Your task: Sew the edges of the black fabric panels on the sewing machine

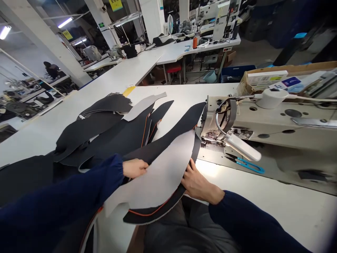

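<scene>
A light grey curved panel [163,168] lies over a black piece with orange edging [155,216], just left of the sewing machine [284,119]. My left hand [135,168] grips the grey panel's left edge, fingers closed, with the fingertips partly hidden. On the right edge, my right hand [196,181] holds the layered pieces, its fingers bent round them and the thumb out of sight. The upper end of the layers reaches close to the machine's needle area. Beyond my left hand, more black panels [121,135] lie in overlapping piles.
Blue-handled snips [250,165] rest on the machine bed, below a white lamp head [243,147]. Behind the machine is a cardboard box [247,79] with packets. Another grey panel [142,105] lies on the white table [105,84]. A person [52,70] is far left.
</scene>
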Demonstrator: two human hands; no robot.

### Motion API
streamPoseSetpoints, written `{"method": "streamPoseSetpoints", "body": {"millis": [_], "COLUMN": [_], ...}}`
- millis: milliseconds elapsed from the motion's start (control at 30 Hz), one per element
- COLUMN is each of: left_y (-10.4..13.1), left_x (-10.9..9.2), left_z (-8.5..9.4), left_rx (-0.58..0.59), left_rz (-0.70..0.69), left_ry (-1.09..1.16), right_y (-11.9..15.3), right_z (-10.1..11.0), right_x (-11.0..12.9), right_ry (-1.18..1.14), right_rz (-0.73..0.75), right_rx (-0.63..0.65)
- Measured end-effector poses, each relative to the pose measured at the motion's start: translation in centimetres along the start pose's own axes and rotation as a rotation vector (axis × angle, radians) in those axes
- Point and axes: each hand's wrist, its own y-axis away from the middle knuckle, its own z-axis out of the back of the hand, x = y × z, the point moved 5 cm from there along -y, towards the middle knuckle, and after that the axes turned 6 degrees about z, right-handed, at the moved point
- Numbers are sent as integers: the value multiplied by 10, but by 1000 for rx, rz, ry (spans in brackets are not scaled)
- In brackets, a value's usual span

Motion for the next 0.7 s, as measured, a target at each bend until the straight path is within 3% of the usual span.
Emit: {"method": "streamPoseSetpoints", "body": {"millis": [67,133,233,333,433,533,700], "left_y": [-19,-46,-95,-133,-141,-133,-124], "left_x": [-11,-39,-88,-122,-136,-132,-133], "left_z": [0,15,27,15,-13,-36,-35], "left_rx": [12,-187,-445,-615,-706,-672,-687], "left_rz": [36,-13,-50,-14,-85,-154,-233], "left_ry": [-331,-466,-453,-387,-358,-324,-233], "right_y": [2,2,1,2,6,11,14], "right_z": [-2,-2,-1,-2,-6,-12,-13], "right_x": [1,2,1,1,2,5,7], "right_ry": [-3,-2,-14,-30,-35,-47,-62], "right_rz": [6,7,11,4,5,16,13], "right_rx": [0,-7,-15,-8,9,34,45]}}
